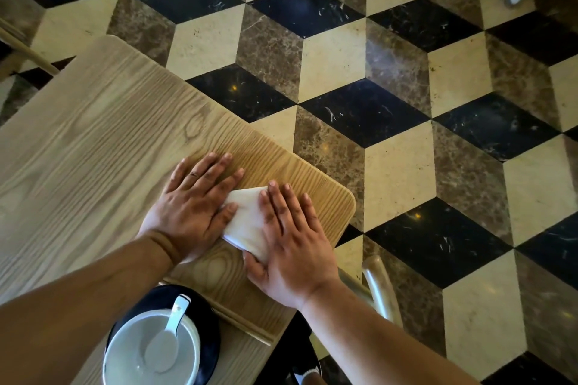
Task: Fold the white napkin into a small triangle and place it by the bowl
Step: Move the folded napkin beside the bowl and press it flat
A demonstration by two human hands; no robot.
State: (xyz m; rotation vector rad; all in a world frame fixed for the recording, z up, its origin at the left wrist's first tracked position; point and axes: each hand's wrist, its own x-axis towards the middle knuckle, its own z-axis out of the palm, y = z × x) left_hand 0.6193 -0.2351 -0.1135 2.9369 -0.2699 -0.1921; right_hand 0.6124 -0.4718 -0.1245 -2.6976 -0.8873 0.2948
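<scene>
Two hands, left hand (194, 206) and right hand (291, 237), flat, fingers spread, pressing napkin (247, 222); soft, light, likely slips; grip at corner.

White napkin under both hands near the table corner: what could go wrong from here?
1. The folded white paper napkin lies close to the wooden table's rounded corner; a sliding press by the right hand could push it over the edge.
2. The left hand covers only one edge, so layers may shift and skew the crease.
3. Pulling back, a forearm could bump the white bowl and its white spoon.
</scene>
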